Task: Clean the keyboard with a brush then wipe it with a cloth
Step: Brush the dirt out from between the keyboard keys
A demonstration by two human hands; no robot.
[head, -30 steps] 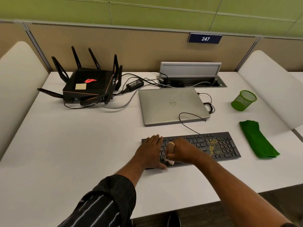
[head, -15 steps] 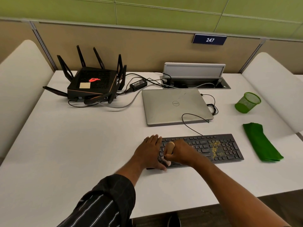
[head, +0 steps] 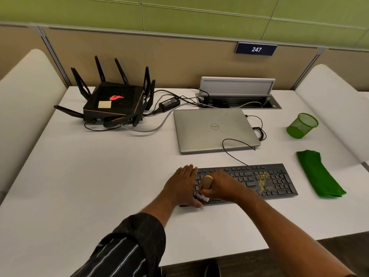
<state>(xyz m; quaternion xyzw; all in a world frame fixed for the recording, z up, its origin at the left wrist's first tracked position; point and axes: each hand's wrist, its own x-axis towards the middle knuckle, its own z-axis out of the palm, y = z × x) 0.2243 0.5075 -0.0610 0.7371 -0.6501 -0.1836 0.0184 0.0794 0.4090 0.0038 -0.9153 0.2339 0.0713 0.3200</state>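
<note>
An office cubicle: partition panels (head: 139, 56), numbered desk plate (head: 256, 49), closed laptop (head: 213, 130), router (head: 114, 102), cable box (head: 237, 96).

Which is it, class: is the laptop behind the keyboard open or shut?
Shut: the laptop lies flat with its lid down, logo facing up, no screen showing.

desk (head: 99, 176) white, centre | partition (head: 159, 56) beige, 12 o'clock | wall panels (head: 199, 15) green, above it | number plate (head: 256, 49) "247", 1 o'clock | left screen (head: 26, 96) white, rounded, 9 o'clock | right screen (head: 329, 100) same, 3 o'clock | floor (head: 355, 250) dark, 5 o'clock

even, soft overhead light, faint shadows; wide-angle bending at edges, slight softness.
</note>
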